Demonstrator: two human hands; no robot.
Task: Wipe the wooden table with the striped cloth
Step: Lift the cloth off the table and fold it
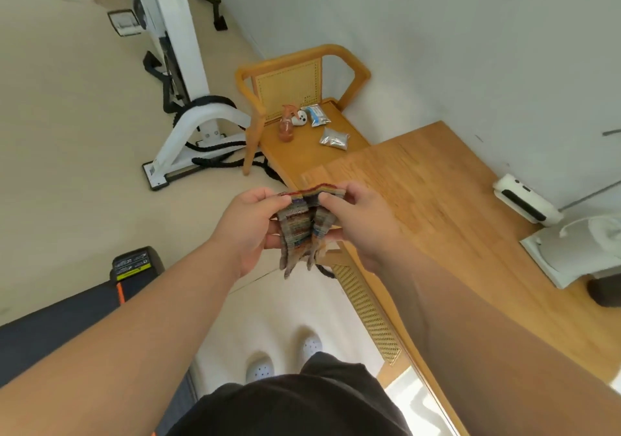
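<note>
Notably, the striped cloth (pixel 304 224) was not on the bench (pixel 453 200). It was held up in the air between the two grips, bunched into folds. Its top edge ran from one grip across to the other, and the rest hung downward, so the long axis was roughly vertical with the loose ends lowest.

The left grip (pixel 255 230) pinched the left part of the cloth, thumb on the top edge. The right grip (pixel 359 224) pinched the right part likewise. Both were clenched on the cloth; neither was free.

Key relation: the bench lay right of the grips and beyond them. Its bare wooden top began just beside the right grip, which overlapped the bench's near corner in the view. The left grip stood over the floor, farther off.

Judgement: the right grip was the nearer one. The cloth would need carrying rightward and lowering flat onto the wood, with the folds probably gathered into a pad first. Wiping had not yet begun.

Outward: beyond the grips stood a wooden chair (pixel 339 62) with a spray bottle (pixel 285 126) on its seat. Far right of the grips, a white device (pixel 524 203) lay on the bench near the wall.
</note>
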